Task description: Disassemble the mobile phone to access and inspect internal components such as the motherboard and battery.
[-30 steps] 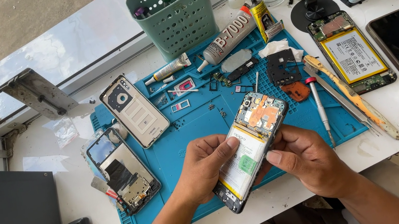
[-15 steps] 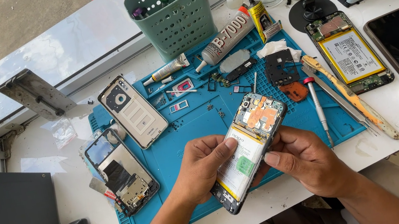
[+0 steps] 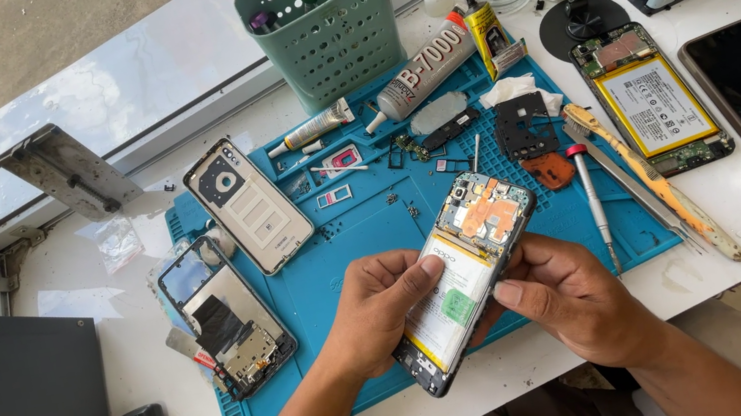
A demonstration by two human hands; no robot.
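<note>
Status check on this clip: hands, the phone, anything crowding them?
Both hands, left hand and right hand, grip the opened phone, back off, battery showing, tilted above the blue mat. Screwdriver lies just right, apart. Nothing blocking.

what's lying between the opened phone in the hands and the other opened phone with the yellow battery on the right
In the head view, a red-capped screwdriver, metal tweezers and a yellow-handled tool lie between the held phone and the yellow-battery phone.
</note>
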